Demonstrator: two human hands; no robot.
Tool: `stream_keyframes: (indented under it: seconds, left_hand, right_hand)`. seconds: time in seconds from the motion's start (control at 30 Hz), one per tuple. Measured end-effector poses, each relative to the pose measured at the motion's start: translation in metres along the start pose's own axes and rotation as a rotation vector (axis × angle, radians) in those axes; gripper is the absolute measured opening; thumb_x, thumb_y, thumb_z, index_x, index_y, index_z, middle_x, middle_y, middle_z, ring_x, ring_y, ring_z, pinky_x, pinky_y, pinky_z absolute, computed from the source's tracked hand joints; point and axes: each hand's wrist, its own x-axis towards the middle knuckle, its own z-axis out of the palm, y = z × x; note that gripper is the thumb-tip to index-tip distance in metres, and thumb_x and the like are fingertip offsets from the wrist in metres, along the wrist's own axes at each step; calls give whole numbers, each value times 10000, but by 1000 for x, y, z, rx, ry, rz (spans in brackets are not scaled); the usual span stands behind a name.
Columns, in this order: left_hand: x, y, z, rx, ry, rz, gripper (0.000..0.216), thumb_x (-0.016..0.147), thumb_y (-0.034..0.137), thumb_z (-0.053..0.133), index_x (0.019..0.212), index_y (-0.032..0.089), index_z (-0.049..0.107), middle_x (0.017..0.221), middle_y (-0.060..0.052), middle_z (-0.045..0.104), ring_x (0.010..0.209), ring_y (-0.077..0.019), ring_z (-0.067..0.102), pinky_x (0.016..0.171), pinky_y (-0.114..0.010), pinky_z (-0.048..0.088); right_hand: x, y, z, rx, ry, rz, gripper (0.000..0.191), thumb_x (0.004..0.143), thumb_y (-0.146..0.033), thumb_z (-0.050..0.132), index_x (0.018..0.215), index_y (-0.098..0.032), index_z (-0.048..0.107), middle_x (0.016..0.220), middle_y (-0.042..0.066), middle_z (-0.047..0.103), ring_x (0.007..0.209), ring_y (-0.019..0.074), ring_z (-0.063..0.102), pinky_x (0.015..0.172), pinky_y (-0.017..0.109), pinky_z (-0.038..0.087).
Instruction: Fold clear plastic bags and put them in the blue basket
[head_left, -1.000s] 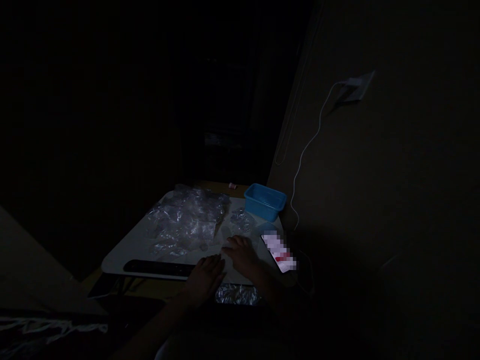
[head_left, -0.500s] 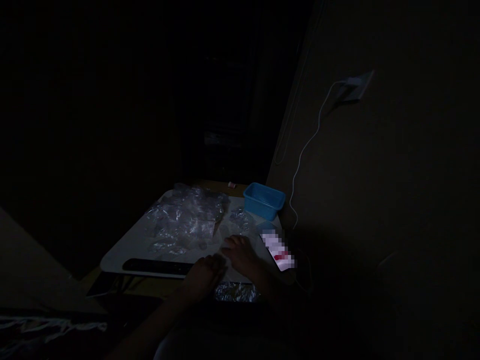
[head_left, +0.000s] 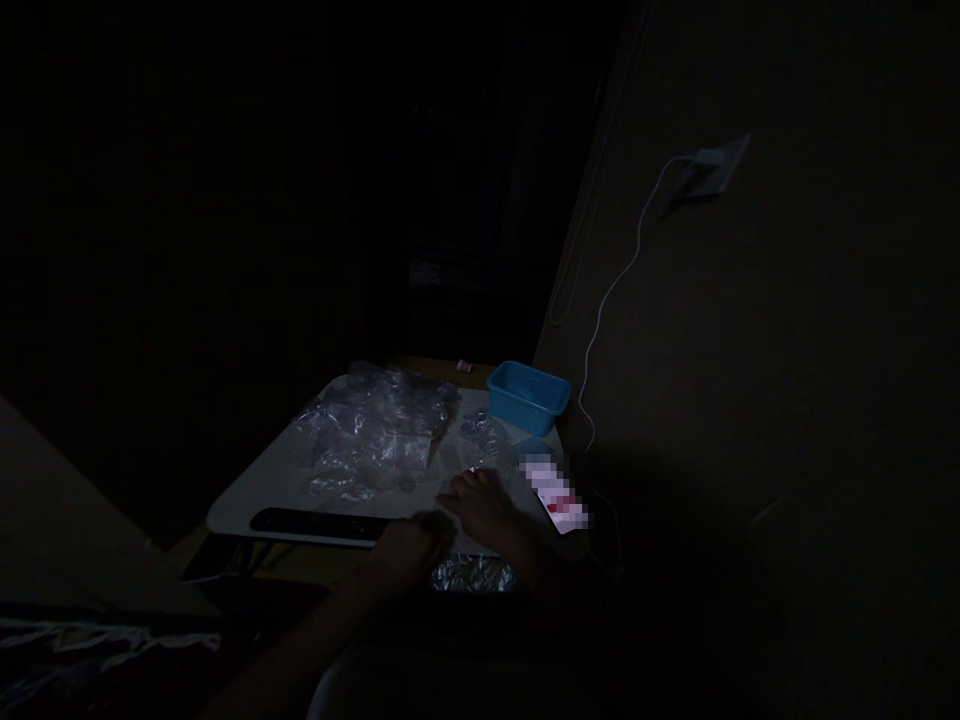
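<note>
The scene is very dim. At the near edge of a small white table [head_left: 247,490], my left hand [head_left: 411,548] is closed, its fingers curled together; what they hold is hidden in shadow. Just right of it, my right hand [head_left: 480,508] rests low over the tabletop with bent, closed fingers beside some thin clear plastic. Whatever lies under those fingers is too dark to name. A large heap of crumpled clear plastic bags [head_left: 375,420] covers the far left of the table. A smaller crumpled clear plastic piece [head_left: 482,430] lies beyond my right hand.
A blue plastic basket [head_left: 529,405] stands at the back right corner. A lit phone [head_left: 559,500] lies by the right edge. Shiny crumpled plastic [head_left: 474,574] shows below the near edge. A white cable [head_left: 600,320] runs down from a wall socket [head_left: 712,165]. A small spool-like item [head_left: 464,367] sits behind.
My hands stay close together at the near edge, with only slight finger and wrist shifts. The view has tilted a little; the plastic heap and basket are otherwise unchanged.
</note>
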Motion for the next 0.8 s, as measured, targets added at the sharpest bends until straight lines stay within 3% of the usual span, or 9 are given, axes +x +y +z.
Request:
stream_keyframes:
  seconds: [0.27, 0.47, 0.8]
  left_hand:
    - [-3, -3, 1, -22, -8, 11, 319, 863, 299, 249, 914, 198, 547, 926, -58, 615, 782, -162, 595, 652, -244, 432]
    - [8, -11, 3, -58, 53, -97, 383, 867, 353, 207, 1088, 172, 462, 994, -87, 599, 780, -178, 606, 656, -272, 440]
    - [13, -10, 10, -26, 6, -89, 400, 871, 372, 206, 1121, 154, 430, 962, -99, 620, 826, -197, 606, 677, -284, 442]
  right_hand:
    - [14, 13, 2, -27, -20, 98, 285, 818, -140, 396, 1049, -234, 534, 964, 61, 537, 945, 205, 411, 790, 345, 290]
    - [11, 10, -1, 1, -23, 91, 318, 821, -133, 380, 1098, -236, 499, 956, 59, 537, 940, 193, 413, 792, 340, 287]
    - [10, 8, -1, -2, -35, 81, 293, 818, -145, 392, 1059, -246, 525, 945, 57, 540, 942, 189, 419, 796, 341, 287]
